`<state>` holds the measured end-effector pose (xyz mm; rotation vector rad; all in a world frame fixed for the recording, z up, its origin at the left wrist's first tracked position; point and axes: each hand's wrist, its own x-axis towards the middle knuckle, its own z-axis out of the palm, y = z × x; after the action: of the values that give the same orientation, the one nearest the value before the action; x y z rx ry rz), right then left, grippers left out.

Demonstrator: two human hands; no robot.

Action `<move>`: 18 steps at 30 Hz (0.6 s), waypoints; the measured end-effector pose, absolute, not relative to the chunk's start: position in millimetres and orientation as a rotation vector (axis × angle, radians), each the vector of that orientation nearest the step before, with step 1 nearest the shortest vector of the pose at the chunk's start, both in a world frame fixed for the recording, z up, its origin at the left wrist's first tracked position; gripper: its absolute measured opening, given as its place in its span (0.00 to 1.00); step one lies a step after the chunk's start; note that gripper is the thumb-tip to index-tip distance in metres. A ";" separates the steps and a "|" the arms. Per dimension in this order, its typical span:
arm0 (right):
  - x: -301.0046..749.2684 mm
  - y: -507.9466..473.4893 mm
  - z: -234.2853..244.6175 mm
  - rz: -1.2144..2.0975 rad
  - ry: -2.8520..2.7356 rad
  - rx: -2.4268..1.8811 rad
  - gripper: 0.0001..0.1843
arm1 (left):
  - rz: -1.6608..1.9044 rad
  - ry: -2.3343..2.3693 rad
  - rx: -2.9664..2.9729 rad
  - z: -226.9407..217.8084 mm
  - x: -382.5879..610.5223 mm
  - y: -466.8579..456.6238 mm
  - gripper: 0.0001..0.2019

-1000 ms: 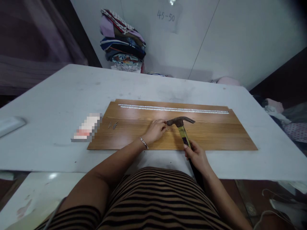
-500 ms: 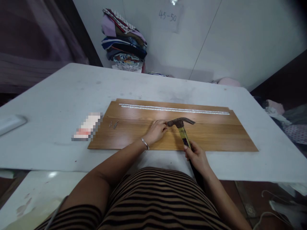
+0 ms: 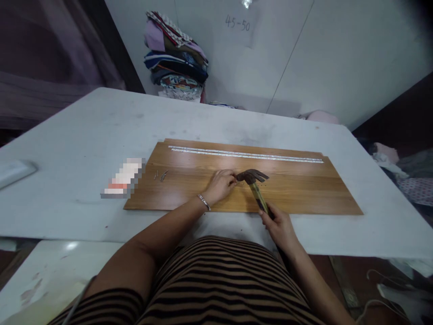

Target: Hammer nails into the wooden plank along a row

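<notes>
A wooden board (image 3: 189, 198) lies flat in front of me. My left hand (image 3: 221, 184) rests on its middle, thumb and fingertips pinched around what looks like a nail, mostly hidden by the fingers and the hammer. In my right hand (image 3: 279, 223) is a claw hammer (image 3: 256, 192), gripped by its yellow and black handle. Its rusty head is right at my left fingertips, with the claw pointing right; whether it touches the nail I cannot tell. Small dark specks run in a row on the board, right of the fingers. Several loose nails (image 3: 163, 175) lie near the board's left end.
Two white measuring strips (image 3: 246, 155) run along the board's far side. A blurred-out flat item (image 3: 125, 178) lies left of the board on the white table (image 3: 81, 135). A white object (image 3: 16, 174) is at the far left. Folded cloths (image 3: 176, 58) are stacked against the wall.
The hammer head has dropped and tilted, coming down close to my left fingertips. My left hand stays in place on the board.
</notes>
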<state>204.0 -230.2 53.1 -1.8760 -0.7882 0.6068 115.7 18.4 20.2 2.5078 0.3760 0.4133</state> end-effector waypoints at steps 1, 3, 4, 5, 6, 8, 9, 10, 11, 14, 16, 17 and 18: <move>203.8 -230.7 54.1 0.581 -0.791 -1.892 0.18 | 0.412 0.376 2.504 19.6 116.0 18.6 0.06; 204.1 -231.5 54.5 0.539 -0.789 -1.920 0.19 | 0.409 0.374 2.496 18.3 116.4 19.2 0.06; 204.3 -231.6 54.1 0.540 -0.781 -1.916 0.20 | 0.410 0.374 2.493 17.8 116.5 19.5 0.07; 204.4 -231.7 53.3 0.550 -0.768 -1.906 0.21 | 0.412 0.374 2.491 17.4 116.5 19.8 0.07; 204.4 -231.6 52.2 0.566 -0.755 -1.895 0.22 | 0.415 0.372 2.491 17.1 116.4 20.0 0.07; 204.0 -231.1 49.6 0.597 -0.726 -1.875 0.23 | 0.420 0.364 2.495 17.1 116.1 20.1 0.07; 203.5 -230.8 48.3 0.610 -0.713 -1.869 0.23 | 0.422 0.361 2.497 17.4 115.9 19.9 0.07; 202.9 -230.6 47.3 0.621 -0.701 -1.867 0.24 | 0.423 0.361 2.496 17.8 115.7 19.6 0.06; 202.3 -230.3 46.5 0.627 -0.690 -1.866 0.24 | 0.424 0.365 2.493 18.3 115.6 19.3 0.06; 200.4 -230.0 46.1 0.631 -0.674 -1.869 0.25 | 0.427 0.381 2.478 19.7 115.6 18.3 0.06; 199.5 -229.9 47.2 0.627 -0.671 -1.868 0.24 | 0.420 0.384 2.479 20.2 115.7 18.0 0.06; 199.2 -229.8 47.9 0.625 -0.672 -1.867 0.25 | 0.416 0.386 2.484 20.3 115.7 18.0 0.06; 199.1 -229.7 48.7 0.621 -0.675 -1.867 0.25 | 0.410 0.386 2.491 20.3 115.8 18.0 0.06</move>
<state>199.1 -229.7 48.7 -1.8668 -0.6746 0.6212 115.8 18.0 20.3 2.4906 0.3862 0.4100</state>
